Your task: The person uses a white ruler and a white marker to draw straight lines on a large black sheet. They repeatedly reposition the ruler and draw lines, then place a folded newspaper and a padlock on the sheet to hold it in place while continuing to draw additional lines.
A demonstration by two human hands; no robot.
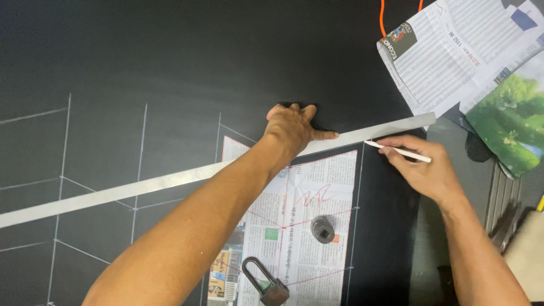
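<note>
Marking along a straightedge on dark cloth

Nearest, a padlock and round weight pin a newspaper pattern; beyond, the left hand presses flat on the long metal ruler, and the right hand pinches what looks like white chalk against its edge.

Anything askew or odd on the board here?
Nothing damaged or spilled. The ruler lies diagonal across the chalk grid, pinned by the left hand. A padlock and socket sit on the newspaper.
</note>
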